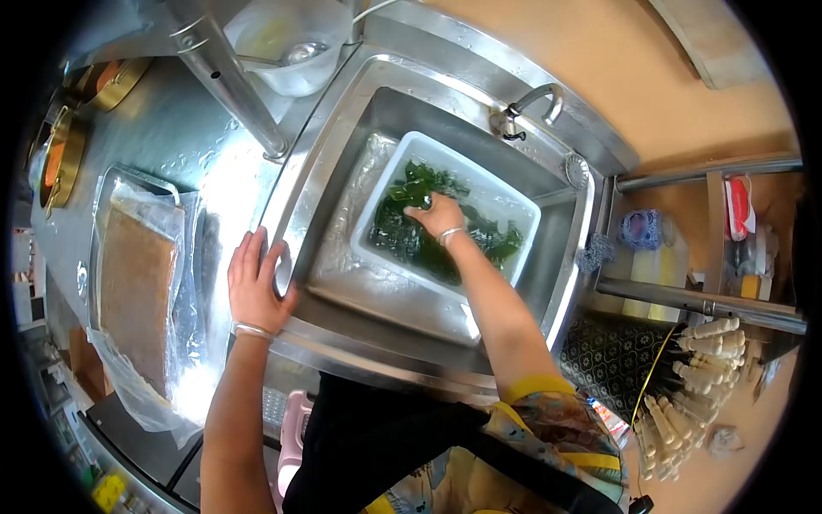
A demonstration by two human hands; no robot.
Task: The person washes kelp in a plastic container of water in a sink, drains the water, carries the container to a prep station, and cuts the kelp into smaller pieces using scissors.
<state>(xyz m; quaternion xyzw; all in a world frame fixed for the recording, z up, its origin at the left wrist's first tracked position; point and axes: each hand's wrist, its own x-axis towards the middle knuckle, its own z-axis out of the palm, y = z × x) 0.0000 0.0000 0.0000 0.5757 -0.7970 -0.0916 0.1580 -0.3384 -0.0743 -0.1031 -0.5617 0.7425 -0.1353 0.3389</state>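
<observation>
A white plastic basin [531,224] stands in the steel sink [330,272], with dark green leafy greens [419,182] lying in water inside it. Over the middle of the basin, my right hand [438,216] has its fingers closed on some of the greens; its fingertips are partly hidden among the leaves. My left hand [259,283] rests flat on the sink's left rim, fingers stretched out and holding nothing. Each wrist wears a bracelet.
A curved faucet [544,98] rises at the sink's back right. Left of the sink lies a plastic-covered tray [137,283]. A white tub [295,73] with a ladle stands behind a steel post [227,81]. At right, a black patterned container [612,355] holds several wooden-handled tools.
</observation>
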